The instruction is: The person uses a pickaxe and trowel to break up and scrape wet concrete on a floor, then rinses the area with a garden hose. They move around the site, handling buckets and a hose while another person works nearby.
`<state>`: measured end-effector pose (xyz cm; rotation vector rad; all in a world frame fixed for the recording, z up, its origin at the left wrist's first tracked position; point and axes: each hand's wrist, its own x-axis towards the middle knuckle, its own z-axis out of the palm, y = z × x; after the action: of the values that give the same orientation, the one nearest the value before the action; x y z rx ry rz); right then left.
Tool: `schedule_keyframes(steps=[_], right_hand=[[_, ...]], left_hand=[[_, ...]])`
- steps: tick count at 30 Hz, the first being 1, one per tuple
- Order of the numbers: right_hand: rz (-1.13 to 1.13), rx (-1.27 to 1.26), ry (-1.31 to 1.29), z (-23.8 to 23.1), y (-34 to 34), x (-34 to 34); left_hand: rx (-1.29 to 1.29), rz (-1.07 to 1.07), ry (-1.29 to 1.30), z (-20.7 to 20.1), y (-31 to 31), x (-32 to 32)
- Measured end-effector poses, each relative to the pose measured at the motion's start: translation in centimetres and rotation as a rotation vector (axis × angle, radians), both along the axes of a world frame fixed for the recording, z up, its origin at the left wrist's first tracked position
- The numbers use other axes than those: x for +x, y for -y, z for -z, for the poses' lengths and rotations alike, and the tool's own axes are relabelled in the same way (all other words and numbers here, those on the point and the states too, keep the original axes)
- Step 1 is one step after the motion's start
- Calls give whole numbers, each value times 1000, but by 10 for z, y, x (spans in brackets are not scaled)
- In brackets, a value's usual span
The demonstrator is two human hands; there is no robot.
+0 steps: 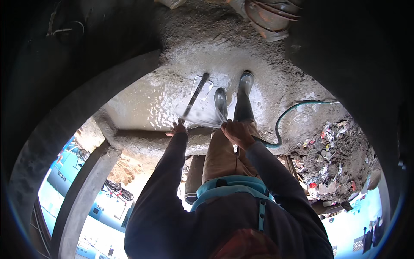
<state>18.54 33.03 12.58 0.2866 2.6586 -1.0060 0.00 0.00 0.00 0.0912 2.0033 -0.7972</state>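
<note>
My left hand (176, 128) is closed around the near end of a dark handle, with a finger or two sticking out to the left. The handle slants away to a flat, wet blade lying on the muddy floor; the tool looks like a hoe (195, 98). In my right hand (238, 133) is a green hose (280, 123), gripped in front of my thighs. A fan of water (200, 117) sprays leftward from it across the handle close to my left hand. The hose's mouth is hidden by my fingers.
I stand in rubber boots (245, 86) on wet, muddy ground (142, 101). A low, mud-coated ledge (151, 140) runs close by my legs. Rubble and litter (327, 159) are heaped at the right. Muddy, bag-like items (271, 21) lie at the far side. A concrete post (84, 194) stands left.
</note>
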Motion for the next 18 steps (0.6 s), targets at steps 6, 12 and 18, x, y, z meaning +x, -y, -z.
schedule_keyframes(steps=[6, 12, 18], right_hand=[[-109, 133, -31, 4, 2, 6], [-199, 191, -102, -29, 25, 0], [-94, 150, -22, -63, 70, -25]], left_hand=[[383, -793, 162, 3, 21, 4], [662, -1198, 581, -12, -4, -24], [925, -2127, 1021, -46, -67, -90]])
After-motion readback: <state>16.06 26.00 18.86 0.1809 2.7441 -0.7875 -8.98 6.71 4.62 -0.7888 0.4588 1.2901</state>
